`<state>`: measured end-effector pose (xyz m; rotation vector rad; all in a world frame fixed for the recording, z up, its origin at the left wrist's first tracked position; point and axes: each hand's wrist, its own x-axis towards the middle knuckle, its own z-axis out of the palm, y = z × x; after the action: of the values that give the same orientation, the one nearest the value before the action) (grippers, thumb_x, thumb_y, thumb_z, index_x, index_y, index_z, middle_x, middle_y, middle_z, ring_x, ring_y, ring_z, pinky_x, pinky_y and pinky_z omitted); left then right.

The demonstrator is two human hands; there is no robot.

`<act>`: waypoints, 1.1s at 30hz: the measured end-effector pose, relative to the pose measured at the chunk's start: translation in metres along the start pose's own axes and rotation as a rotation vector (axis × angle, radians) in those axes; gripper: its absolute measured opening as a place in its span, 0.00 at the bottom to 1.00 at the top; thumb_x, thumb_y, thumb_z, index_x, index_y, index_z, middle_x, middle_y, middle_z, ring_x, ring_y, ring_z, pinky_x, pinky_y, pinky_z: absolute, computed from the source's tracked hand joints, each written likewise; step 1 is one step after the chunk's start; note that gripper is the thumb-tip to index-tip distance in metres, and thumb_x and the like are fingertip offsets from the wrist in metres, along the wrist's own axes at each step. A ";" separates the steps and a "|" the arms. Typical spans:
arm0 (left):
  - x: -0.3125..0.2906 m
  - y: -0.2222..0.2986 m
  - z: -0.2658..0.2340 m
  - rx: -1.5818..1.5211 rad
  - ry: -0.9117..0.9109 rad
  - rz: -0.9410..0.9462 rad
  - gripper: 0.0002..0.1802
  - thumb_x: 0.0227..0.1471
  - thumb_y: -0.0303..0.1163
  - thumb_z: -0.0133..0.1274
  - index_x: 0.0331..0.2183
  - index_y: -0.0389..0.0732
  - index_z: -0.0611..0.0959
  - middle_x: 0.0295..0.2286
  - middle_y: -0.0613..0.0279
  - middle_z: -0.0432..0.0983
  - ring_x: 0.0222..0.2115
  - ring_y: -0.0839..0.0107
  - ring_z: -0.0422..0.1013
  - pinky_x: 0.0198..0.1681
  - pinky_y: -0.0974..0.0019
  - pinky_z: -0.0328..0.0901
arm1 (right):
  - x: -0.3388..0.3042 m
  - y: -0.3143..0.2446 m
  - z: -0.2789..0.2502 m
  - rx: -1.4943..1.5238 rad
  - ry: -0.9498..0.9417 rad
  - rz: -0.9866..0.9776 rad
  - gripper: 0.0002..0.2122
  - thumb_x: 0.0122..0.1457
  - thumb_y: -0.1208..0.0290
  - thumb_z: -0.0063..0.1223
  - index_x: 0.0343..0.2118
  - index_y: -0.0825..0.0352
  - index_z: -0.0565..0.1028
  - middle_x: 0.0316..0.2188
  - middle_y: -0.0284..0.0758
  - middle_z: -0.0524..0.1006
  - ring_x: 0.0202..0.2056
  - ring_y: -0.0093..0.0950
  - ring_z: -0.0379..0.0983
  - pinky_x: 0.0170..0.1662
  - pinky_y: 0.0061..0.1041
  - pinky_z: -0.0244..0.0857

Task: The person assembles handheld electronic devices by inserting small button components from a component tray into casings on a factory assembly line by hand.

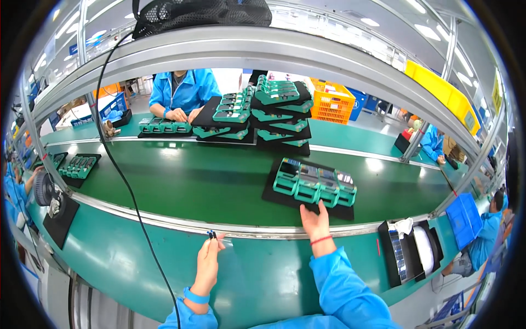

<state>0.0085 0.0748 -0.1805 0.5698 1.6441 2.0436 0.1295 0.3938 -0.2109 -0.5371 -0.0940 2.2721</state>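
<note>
While the left hand (206, 267) pinches dark parts (212, 234), the right hand (315, 225) lies spread at the near edge of green frames (315, 183).

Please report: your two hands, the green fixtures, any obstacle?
Left hand pinching small dark piece. Right hand open, at black board. Green fixtures on board. Black cable hanging at left.

Green frames (315, 185), black mat (269, 192), dark-green belt (203, 181), blue sleeves (348, 288), orange crate (332, 106), yellow bin (442, 96).
</note>
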 end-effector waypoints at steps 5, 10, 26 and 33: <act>0.002 -0.002 -0.014 0.104 0.085 0.065 0.15 0.62 0.37 0.40 0.34 0.37 0.77 0.34 0.64 0.72 0.35 0.76 0.64 0.43 0.73 0.58 | -0.008 0.082 0.061 -1.647 -0.326 -0.614 0.15 0.53 0.64 0.55 0.42 0.65 0.74 0.47 0.41 0.71 0.47 0.34 0.69 0.44 0.38 0.67; 0.006 -0.004 -0.007 0.296 0.022 0.080 0.14 0.60 0.31 0.40 0.33 0.33 0.77 0.36 0.60 0.71 0.36 0.72 0.65 0.44 0.70 0.59 | 0.063 0.108 0.079 -2.756 -0.642 -1.364 0.12 0.52 0.63 0.50 0.37 0.61 0.77 0.48 0.38 0.70 0.57 0.42 0.55 0.58 0.54 0.43; 0.010 0.001 -0.009 0.552 0.042 0.243 0.11 0.54 0.24 0.40 0.22 0.36 0.75 0.42 0.55 0.72 0.51 0.54 0.61 0.52 0.58 0.57 | 0.174 -0.013 0.107 -2.478 -0.068 -0.628 0.13 0.58 0.65 0.43 0.30 0.65 0.80 0.38 0.38 0.78 0.41 0.44 0.74 0.39 0.41 0.67; 0.016 -0.010 -0.019 0.585 0.020 0.199 0.14 0.57 0.30 0.39 0.41 0.35 0.75 0.46 0.53 0.68 0.48 0.61 0.63 0.45 0.66 0.59 | 0.299 -0.011 0.099 -0.415 0.120 -0.274 0.25 0.61 0.68 0.44 0.57 0.72 0.52 0.52 0.54 0.60 0.45 0.53 0.67 0.43 0.39 0.73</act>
<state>-0.0150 0.0709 -0.1934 0.9383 2.2868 1.6741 -0.0838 0.6252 -0.2225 -0.8196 -0.5537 1.9511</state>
